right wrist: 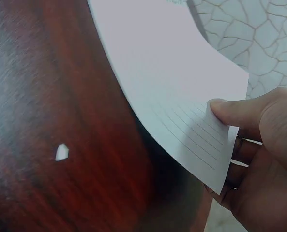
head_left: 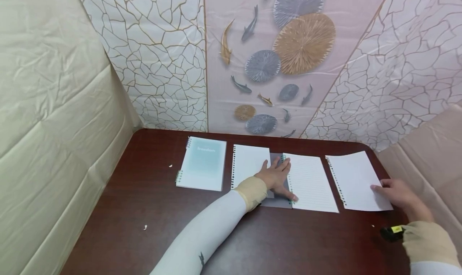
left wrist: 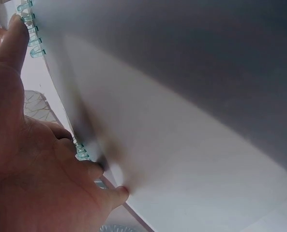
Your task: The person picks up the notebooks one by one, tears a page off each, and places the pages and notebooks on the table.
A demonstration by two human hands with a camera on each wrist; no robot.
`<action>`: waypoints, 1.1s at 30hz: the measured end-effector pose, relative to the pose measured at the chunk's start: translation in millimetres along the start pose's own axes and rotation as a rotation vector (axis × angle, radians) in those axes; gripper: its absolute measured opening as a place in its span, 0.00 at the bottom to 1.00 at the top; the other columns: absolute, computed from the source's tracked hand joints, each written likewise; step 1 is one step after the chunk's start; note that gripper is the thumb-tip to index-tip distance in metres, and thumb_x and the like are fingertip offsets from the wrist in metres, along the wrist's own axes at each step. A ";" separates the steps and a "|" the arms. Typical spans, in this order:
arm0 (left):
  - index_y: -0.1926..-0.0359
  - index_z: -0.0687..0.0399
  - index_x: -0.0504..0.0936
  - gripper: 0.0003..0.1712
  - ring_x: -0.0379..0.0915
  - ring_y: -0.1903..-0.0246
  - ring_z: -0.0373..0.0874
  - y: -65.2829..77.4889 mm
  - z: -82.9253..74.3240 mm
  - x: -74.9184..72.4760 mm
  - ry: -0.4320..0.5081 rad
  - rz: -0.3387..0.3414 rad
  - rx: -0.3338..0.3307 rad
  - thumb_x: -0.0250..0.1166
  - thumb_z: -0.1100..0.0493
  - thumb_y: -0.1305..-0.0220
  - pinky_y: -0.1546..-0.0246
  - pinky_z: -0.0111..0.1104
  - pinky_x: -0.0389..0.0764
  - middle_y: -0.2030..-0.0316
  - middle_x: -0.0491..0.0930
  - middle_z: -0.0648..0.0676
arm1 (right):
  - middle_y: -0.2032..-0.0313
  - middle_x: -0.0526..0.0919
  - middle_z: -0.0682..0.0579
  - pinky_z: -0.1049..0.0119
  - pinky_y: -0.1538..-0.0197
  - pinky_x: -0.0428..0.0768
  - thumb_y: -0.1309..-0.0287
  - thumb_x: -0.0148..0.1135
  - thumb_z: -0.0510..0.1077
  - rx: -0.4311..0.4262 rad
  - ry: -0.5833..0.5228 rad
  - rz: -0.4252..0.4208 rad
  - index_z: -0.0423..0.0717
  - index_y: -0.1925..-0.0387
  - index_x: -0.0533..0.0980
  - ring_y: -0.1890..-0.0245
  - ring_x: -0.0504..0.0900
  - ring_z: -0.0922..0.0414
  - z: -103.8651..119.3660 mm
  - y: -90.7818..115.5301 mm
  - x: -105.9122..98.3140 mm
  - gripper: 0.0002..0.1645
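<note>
An open ring-bound notebook with a lined page [head_left: 312,182] and grey cover [head_left: 276,202] lies on the table. My left hand [head_left: 276,179] rests across its green rings, fingers spread; in the left wrist view, that hand [left wrist: 51,169] is beside the rings [left wrist: 34,41] and a shaded grey-white surface. Off to the right, my right hand [head_left: 400,193] pinches the right edge of a loose punched sheet [head_left: 355,180]. In the right wrist view, the thumb lies on top of the lined sheet [right wrist: 167,82], other fingers behind it, and the sheet bends.
Another punched white sheet [head_left: 249,162] partly overlaps the grey cover. Farther left lies a notebook with a pale blue cover [head_left: 205,164]. Small paper scraps [head_left: 145,227] dot the dark wooden table [head_left: 144,203]. Patterned cloth [head_left: 166,58] hangs behind the table.
</note>
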State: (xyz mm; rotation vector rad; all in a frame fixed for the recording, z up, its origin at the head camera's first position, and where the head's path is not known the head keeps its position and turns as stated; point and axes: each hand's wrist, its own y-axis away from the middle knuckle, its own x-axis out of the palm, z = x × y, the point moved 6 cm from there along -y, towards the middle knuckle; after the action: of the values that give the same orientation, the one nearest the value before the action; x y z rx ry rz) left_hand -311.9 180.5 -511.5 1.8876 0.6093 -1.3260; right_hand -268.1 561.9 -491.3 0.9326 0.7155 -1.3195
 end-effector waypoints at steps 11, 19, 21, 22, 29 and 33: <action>0.18 0.44 0.40 0.73 0.26 0.21 0.49 -1.1 -5.0 0.1 0.017 -0.004 0.006 0.59 0.13 0.53 0.22 0.54 0.42 0.18 0.30 0.43 | 0.82 0.64 0.54 0.65 0.73 0.65 0.35 0.63 0.42 0.023 0.115 -0.017 0.46 0.83 0.66 0.76 0.64 0.57 -0.4 2.4 3.7 0.22; 0.18 0.46 0.41 0.73 0.27 0.21 0.50 1.9 -3.0 -1.9 0.021 -0.002 0.016 0.59 0.13 0.52 0.23 0.55 0.43 0.18 0.31 0.46 | 0.62 0.75 0.23 0.46 0.64 0.77 0.44 0.70 0.48 0.114 0.185 -0.016 0.20 0.56 0.68 0.64 0.75 0.33 1.4 -4.6 -2.4 0.33; 0.18 0.46 0.41 0.73 0.27 0.21 0.50 0.8 -1.7 -1.0 0.016 -0.002 0.013 0.59 0.13 0.52 0.23 0.55 0.44 0.18 0.31 0.46 | 0.54 0.72 0.18 0.37 0.59 0.76 0.43 0.70 0.50 0.114 0.223 -0.079 0.18 0.47 0.64 0.58 0.74 0.26 8.2 -4.4 -3.6 0.41; 0.18 0.46 0.41 0.73 0.27 0.21 0.50 0.2 -1.3 -0.6 0.015 -0.003 0.014 0.59 0.13 0.52 0.23 0.55 0.44 0.18 0.31 0.46 | 0.51 0.70 0.17 0.33 0.57 0.74 0.41 0.69 0.51 0.103 0.236 -0.123 0.18 0.44 0.63 0.55 0.72 0.23 14.2 -4.1 -3.6 0.42; 0.18 0.46 0.41 0.73 0.27 0.21 0.50 -0.4 -0.7 0.1 0.015 -0.002 0.020 0.58 0.13 0.53 0.23 0.55 0.44 0.18 0.31 0.46 | 0.43 0.70 0.21 0.26 0.50 0.65 0.32 0.63 0.51 -0.151 0.191 -0.444 0.26 0.37 0.67 0.44 0.67 0.24 105.1 6.0 5.5 0.36; 0.18 0.46 0.43 0.73 0.29 0.21 0.51 1.0 -0.8 -1.5 0.012 -0.023 0.025 0.59 0.13 0.52 0.23 0.55 0.45 0.18 0.33 0.46 | 0.35 0.66 0.23 0.24 0.44 0.61 0.32 0.64 0.53 -0.269 0.112 -0.447 0.33 0.29 0.63 0.37 0.62 0.25 152.6 13.3 20.8 0.41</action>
State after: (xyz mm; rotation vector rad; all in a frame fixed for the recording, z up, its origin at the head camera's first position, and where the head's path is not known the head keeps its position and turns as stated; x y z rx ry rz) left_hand -311.3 180.6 -509.7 1.9155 0.6253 -1.3435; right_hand -263.3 417.9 -435.4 0.6520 1.2076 -1.5161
